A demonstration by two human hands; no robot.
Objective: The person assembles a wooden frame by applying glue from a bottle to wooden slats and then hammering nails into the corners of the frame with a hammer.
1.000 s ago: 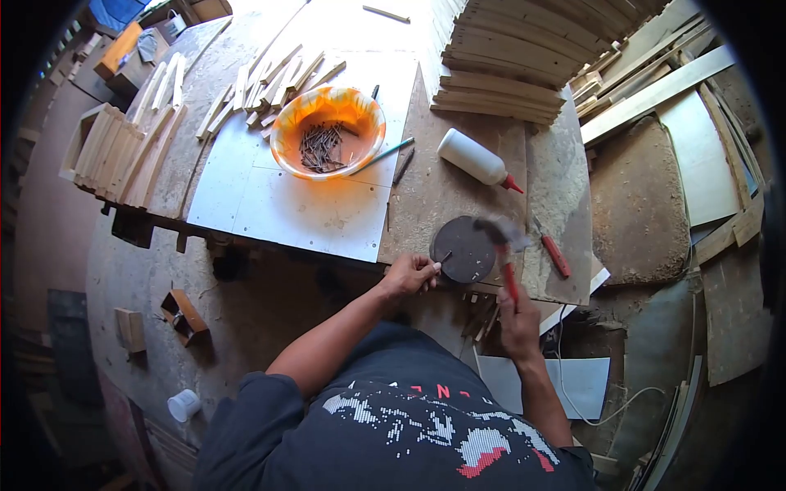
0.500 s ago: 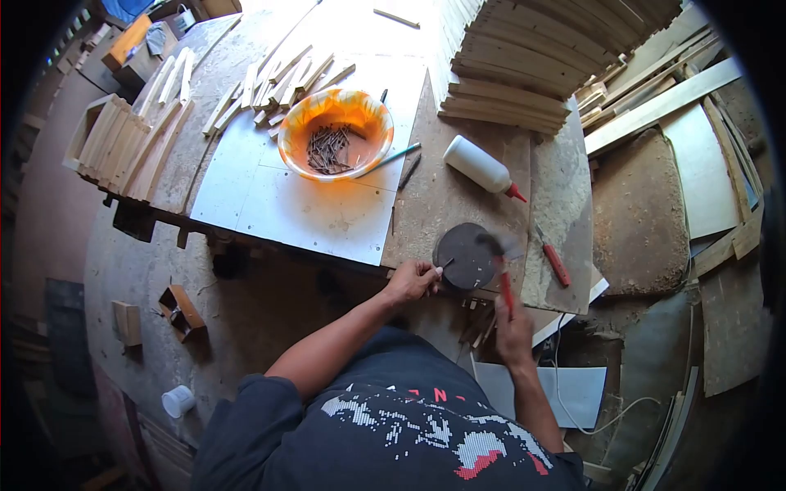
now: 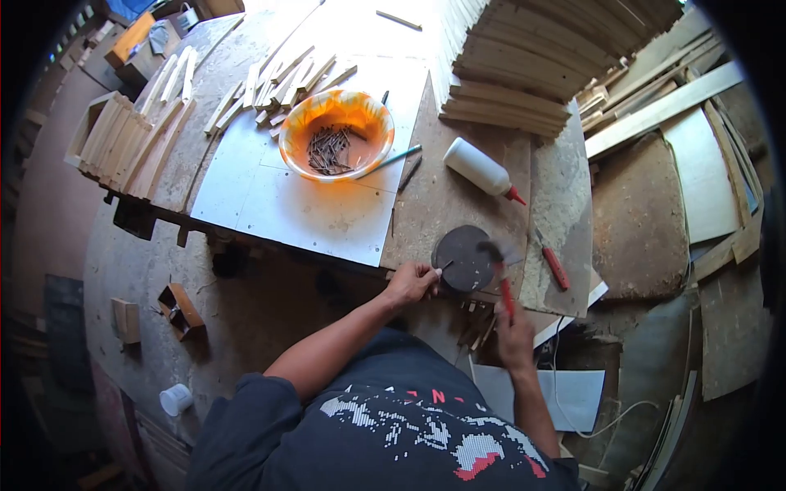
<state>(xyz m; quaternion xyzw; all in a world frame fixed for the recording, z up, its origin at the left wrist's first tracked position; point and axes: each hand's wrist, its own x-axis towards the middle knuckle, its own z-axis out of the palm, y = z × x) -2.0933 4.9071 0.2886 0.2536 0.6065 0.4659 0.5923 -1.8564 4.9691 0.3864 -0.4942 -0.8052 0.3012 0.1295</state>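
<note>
My left hand pinches a small nail at the left edge of a dark round block on the table. In my right hand is the red handle of a hammer, whose head is over the block's right side, slightly blurred. Beyond the block lies a white bottle with a red tip. To the right rests a red-handled screwdriver-like tool. An orange and white bowl holds many nails.
Wooden strips lie behind the bowl, near a green pencil. Stacked slats rise at the back right; more slats stand at the left. A white cup and a small wooden box are at the lower left.
Both hands keep nearly the same places and grips. The hammer head looks marginally lower over the block.
</note>
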